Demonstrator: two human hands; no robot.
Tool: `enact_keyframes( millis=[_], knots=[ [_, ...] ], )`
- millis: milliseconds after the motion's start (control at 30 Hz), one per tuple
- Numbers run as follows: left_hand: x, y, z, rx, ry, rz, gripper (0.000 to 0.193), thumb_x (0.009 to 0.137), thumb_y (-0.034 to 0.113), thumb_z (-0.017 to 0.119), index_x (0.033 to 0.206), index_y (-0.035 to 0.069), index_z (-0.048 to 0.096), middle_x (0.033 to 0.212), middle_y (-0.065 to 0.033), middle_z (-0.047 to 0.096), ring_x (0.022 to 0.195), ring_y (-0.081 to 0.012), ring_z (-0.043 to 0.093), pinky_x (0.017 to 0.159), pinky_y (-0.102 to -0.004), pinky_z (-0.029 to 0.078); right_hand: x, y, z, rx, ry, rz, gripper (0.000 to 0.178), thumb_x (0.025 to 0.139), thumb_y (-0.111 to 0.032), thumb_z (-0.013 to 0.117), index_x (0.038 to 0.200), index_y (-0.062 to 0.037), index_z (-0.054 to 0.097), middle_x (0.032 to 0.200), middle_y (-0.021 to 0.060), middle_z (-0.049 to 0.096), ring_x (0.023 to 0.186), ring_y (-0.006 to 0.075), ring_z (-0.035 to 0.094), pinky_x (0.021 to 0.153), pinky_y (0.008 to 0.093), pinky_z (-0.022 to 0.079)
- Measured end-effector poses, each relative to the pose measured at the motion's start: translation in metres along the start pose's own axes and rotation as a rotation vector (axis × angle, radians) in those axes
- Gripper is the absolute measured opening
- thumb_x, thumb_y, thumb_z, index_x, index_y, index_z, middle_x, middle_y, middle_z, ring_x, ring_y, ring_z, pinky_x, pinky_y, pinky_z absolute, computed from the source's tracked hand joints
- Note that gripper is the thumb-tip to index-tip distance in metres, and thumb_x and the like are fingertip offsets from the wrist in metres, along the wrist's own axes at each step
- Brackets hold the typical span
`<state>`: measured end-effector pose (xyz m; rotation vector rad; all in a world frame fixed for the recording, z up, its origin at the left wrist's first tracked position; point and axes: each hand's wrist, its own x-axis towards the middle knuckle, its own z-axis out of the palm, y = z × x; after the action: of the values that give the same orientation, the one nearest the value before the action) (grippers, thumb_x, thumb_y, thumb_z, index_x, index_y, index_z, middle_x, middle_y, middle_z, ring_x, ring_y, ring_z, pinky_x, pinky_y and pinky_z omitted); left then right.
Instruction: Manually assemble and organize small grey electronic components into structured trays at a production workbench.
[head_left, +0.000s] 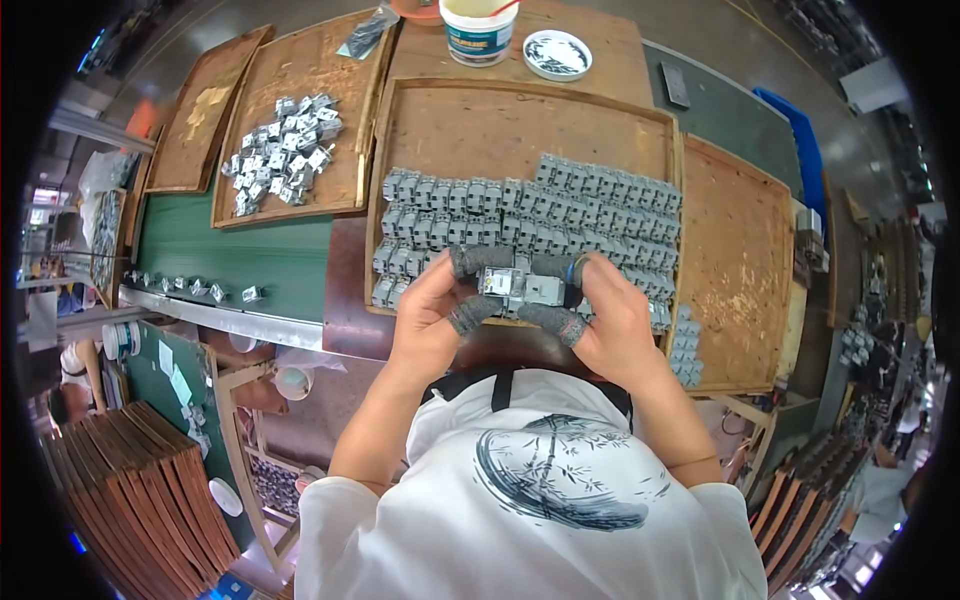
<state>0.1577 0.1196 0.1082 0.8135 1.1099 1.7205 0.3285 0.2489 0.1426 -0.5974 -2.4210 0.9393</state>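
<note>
Both my hands are closed at the near edge of the central wooden tray (530,95), with dark grey wraps on thumbs and fingers. My left hand (430,308) pinches a small silver-grey block-shaped part (499,284) between thumb and finger. Close against it on the right, a second grey block-shaped part (543,290) is in the grip of my right hand (612,310). Whether the two parts are joined, I cannot tell. Just beyond my fingers, tight rows of similar grey parts (595,205) fill the near half of the tray, partly hidden by my hands.
Loose silver parts (285,150) lie heaped in a tray on the left. Several more line the green tabletop (270,250). Behind stand a white tub (480,38) and a round lid (557,55). On the right, another wooden tray (740,270) holds a few parts.
</note>
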Motion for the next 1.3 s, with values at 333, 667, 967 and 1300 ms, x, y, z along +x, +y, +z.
enact_keyframes(
  millis=[333,667,967,1300],
  knots=[
    [-0.004,-0.026,0.040,0.439,0.070,0.047,0.036,0.086,-0.006,0.060,0.122,0.002,0.060,0.113,-0.0115,0.056,0.102,-0.0243,0.058,0.088,-0.0310,0.048,-0.016,0.025,0.016,-0.177,0.124,-0.124,0.024,0.064,0.004,0.069,0.085,0.0029,0.058,0.090,0.0182,0.059,0.076,0.0374,0.061,0.065,0.0414,0.050],
    [-0.011,-0.039,0.034,0.332,0.134,-0.024,0.040,0.089,-0.010,0.056,0.128,-0.001,0.054,0.121,-0.0064,0.049,0.111,-0.0157,0.053,0.092,-0.0273,0.045,-0.012,0.024,0.025,-0.227,0.091,-0.084,0.025,0.060,0.002,0.064,0.084,0.0025,0.057,0.085,0.0175,0.057,0.079,0.0377,0.059,0.068,0.0431,0.049],
    [-0.017,-0.042,0.035,0.928,0.193,0.242,0.074,0.062,-0.001,0.063,0.134,-0.001,0.046,0.114,-0.0204,0.047,0.098,-0.0423,0.049,0.089,-0.0432,0.044,-0.012,0.007,0.035,-0.184,-0.024,0.048,0.028,0.076,-0.015,0.074,0.088,0.0030,0.057,0.092,0.0208,0.059,0.080,0.0402,0.059,0.068,0.0439,0.049],
    [0.000,-0.022,0.018,0.848,-0.123,0.385,0.066,0.063,0.017,0.077,0.125,-0.002,0.059,0.112,-0.0205,0.062,0.094,-0.0354,0.060,0.082,-0.0411,0.049,-0.012,0.022,0.030,0.504,-0.358,0.373,0.040,0.074,-0.032,0.077,0.093,0.0023,0.067,0.079,0.0191,0.068,0.068,0.0255,0.066,0.063,0.0341,0.050]
  ],
)
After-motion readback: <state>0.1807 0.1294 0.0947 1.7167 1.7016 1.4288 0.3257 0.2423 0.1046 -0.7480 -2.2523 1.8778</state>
